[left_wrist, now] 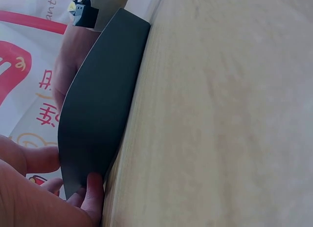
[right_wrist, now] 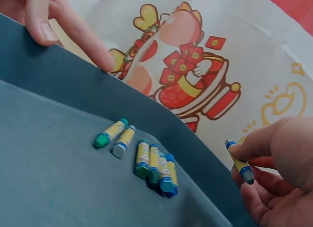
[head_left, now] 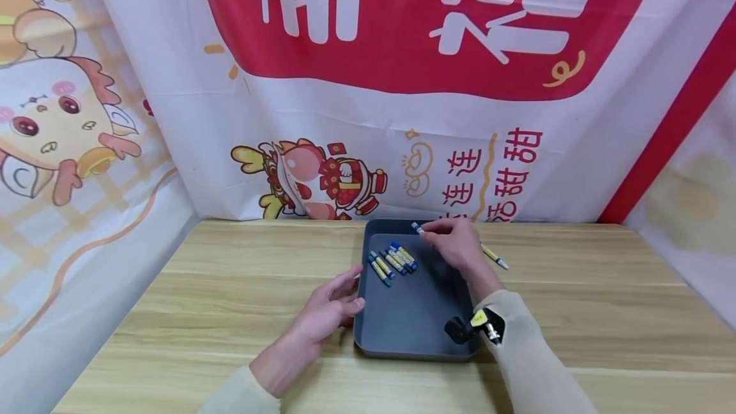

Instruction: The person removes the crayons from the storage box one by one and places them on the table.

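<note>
Now, crayon (right_wrist: 240, 164): pinched in the right hand (head_left: 454, 243) over the tray's (head_left: 414, 318) far edge.
Handling: looked light, stiff, brittle; best pinched mid-wrapper.
Right hand: fingers curled round the crayon.
Left hand (head_left: 330, 308): fingers straight, resting against the tray's left wall.
Tray: held five crayons (head_left: 393, 261).
Table (head_left: 230, 286): one crayon (head_left: 494, 256) lay right of the tray.

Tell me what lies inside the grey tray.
Inside the grey tray, a cluster of blue-and-yellow crayons lies near its far-left corner. The right hand covers part of the far floor.
</note>
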Demonstrator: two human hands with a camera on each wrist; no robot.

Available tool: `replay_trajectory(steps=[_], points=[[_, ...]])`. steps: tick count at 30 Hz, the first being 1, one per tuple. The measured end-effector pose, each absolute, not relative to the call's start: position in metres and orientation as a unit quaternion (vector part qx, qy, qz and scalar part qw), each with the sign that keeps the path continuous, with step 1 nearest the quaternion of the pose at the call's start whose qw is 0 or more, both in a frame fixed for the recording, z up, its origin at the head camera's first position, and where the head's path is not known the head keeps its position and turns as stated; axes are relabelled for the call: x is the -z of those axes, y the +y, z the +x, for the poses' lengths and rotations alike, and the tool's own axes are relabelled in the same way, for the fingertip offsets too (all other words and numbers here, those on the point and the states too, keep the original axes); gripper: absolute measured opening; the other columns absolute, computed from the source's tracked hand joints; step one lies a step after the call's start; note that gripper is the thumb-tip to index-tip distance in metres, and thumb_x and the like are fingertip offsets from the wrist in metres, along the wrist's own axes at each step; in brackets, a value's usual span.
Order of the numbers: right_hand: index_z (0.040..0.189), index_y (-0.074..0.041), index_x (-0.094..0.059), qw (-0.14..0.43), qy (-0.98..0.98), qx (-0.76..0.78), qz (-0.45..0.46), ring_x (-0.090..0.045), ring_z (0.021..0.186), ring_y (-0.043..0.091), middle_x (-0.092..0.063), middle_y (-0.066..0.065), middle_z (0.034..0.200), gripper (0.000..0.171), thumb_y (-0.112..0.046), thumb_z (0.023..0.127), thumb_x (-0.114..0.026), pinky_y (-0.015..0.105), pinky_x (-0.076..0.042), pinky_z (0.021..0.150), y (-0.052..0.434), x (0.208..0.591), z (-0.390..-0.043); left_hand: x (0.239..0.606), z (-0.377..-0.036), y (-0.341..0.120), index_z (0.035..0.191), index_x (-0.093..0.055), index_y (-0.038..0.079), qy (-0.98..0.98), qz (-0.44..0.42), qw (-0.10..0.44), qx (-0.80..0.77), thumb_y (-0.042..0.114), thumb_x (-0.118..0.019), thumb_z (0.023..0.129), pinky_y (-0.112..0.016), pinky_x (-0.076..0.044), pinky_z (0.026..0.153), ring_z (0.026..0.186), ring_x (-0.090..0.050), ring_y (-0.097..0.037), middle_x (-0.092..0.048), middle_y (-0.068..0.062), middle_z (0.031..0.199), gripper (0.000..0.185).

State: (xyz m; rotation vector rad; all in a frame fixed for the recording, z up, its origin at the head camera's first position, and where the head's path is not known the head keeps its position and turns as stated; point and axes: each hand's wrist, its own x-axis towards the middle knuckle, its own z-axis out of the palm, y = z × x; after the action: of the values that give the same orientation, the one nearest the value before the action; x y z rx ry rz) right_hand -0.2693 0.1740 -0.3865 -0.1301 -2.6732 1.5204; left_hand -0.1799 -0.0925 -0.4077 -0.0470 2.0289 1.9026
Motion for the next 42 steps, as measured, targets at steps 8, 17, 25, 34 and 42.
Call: replay_trajectory(steps=[8, 17, 25, 34, 42], points=[[0.126, -0.014, -0.078, 0.04, -0.859, -0.507, -0.054, -0.062, 0.118, 0.03, -0.072, 0.012, 0.132, 0.026, -0.024, 0.103, -0.07, 0.047, -0.05, 0.104, 0.19, 0.377, -0.262, 0.407, -0.18, -0.092, 0.163, -0.045, 0.023, 0.719, -0.014, 0.177, -0.672, 0.001, -0.064, 0.1, -0.052, -0.051, 0.113, 0.149, -0.049, -0.044, -0.038, -0.023, 0.169, 0.069], [0.126, -0.012, -0.078, 0.059, -0.857, -0.507, -0.072, -0.062, 0.12, 0.03, -0.073, 0.014, 0.134, 0.028, -0.025, 0.102, -0.072, 0.042, -0.05, 0.101, 0.217, 0.376, -0.259, 0.406, -0.179, -0.092, 0.163, -0.045, 0.024, 0.719, -0.016, 0.179, -0.671, 0.002, -0.063, 0.1, -0.053, -0.051, 0.114, 0.149, -0.049, -0.044, -0.039, -0.022, 0.169, 0.069], [0.126, -0.012, -0.078, 0.078, -0.87, -0.478, -0.092, -0.064, 0.114, 0.027, -0.074, 0.014, 0.13, 0.03, -0.026, 0.101, -0.073, 0.03, -0.051, 0.085, 0.243, 0.383, -0.259, 0.405, -0.179, -0.092, 0.163, -0.044, 0.024, 0.72, -0.015, 0.178, -0.67, 0.001, -0.064, 0.1, -0.053, -0.05, 0.114, 0.149, -0.049, -0.044, -0.039, -0.023, 0.169, 0.069], [0.129, -0.009, -0.077, 0.082, -0.864, -0.479, -0.128, -0.065, 0.113, 0.023, -0.074, 0.017, 0.133, 0.034, -0.026, 0.1, -0.073, 0.021, -0.053, 0.08, 0.267, 0.394, -0.255, 0.405, -0.178, -0.092, 0.163, -0.044, 0.022, 0.719, -0.016, 0.177, -0.672, 0.0, -0.064, 0.099, -0.052, -0.051, 0.113, 0.148, -0.05, -0.044, -0.039, -0.023, 0.169, 0.07], [0.131, -0.011, -0.075, 0.063, -0.864, -0.478, -0.145, -0.065, 0.123, 0.027, -0.073, 0.015, 0.137, 0.032, -0.024, 0.102, -0.071, 0.024, -0.052, 0.087, 0.283, 0.406, -0.252, 0.404, -0.178, -0.092, 0.163, -0.044, 0.024, 0.721, -0.021, 0.18, -0.668, 0.002, -0.064, 0.1, -0.053, -0.051, 0.113, 0.149, -0.049, -0.043, -0.039, -0.022, 0.169, 0.07]])
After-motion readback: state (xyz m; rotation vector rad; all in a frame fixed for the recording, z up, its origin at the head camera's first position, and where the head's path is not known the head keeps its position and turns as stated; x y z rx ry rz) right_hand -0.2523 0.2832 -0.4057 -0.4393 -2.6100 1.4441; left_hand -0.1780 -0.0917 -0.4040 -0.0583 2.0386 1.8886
